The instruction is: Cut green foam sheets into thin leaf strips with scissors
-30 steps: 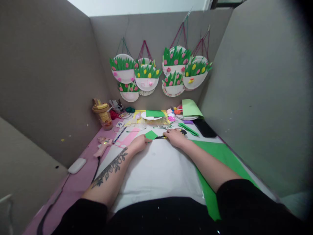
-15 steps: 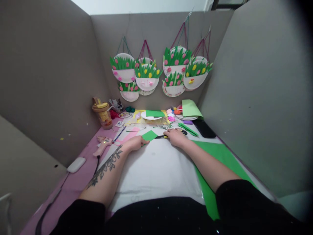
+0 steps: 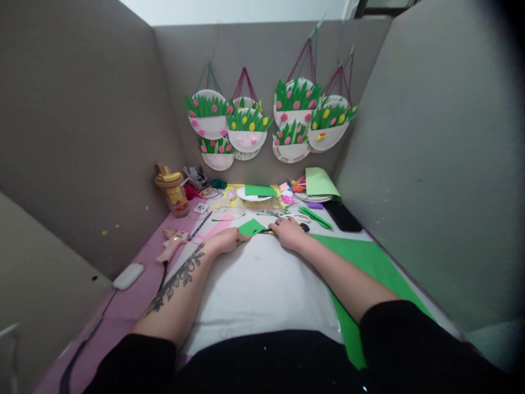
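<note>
My left hand (image 3: 230,239) pinches the near left edge of a small piece of green paper (image 3: 251,226) above the white work surface. My right hand (image 3: 287,232) is closed around a pair of scissors (image 3: 266,231) with black and yellow parts. The dark blades point left and reach the right edge of the green paper. The fingers cover much of the scissors, so how they sit in the handles is hidden. Just beyond my right hand lie white-handled scissors (image 3: 302,218) and a bundle of green strips (image 3: 315,216).
A large green sheet (image 3: 365,262) lies under my right forearm. On the left are a pink glue gun (image 3: 174,245), a lidded cup (image 3: 174,191) and a white case (image 3: 128,276). A black phone (image 3: 343,216) rests at right. Several paper-plate baskets (image 3: 248,139) hang on the back panel.
My right hand and the scissors have shifted left, bringing the blades from the green paper's edge onto it. My left hand stays where it was, still pinching the paper.
</note>
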Action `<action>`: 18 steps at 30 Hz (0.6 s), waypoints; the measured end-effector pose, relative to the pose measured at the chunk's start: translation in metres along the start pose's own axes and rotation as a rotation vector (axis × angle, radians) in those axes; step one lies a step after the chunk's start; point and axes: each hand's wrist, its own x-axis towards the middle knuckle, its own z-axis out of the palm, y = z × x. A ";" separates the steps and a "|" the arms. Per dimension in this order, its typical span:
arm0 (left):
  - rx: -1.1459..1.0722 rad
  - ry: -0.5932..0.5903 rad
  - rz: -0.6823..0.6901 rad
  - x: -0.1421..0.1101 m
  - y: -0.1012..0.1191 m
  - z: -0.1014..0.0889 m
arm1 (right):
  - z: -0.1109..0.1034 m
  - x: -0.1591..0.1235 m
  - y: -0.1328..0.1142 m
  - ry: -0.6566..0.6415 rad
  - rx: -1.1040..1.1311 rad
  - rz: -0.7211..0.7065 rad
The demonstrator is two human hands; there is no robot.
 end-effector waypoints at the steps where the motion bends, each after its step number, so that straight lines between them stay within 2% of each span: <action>1: -0.004 -0.002 0.005 0.000 0.000 0.000 | 0.000 0.000 -0.001 0.008 0.001 -0.001; 5: -0.012 -0.002 0.004 0.000 0.001 0.000 | -0.001 0.001 -0.002 0.030 0.008 0.007; 18: 0.035 -0.022 -0.027 0.000 0.005 -0.002 | -0.008 -0.005 -0.005 -0.031 0.007 0.012</action>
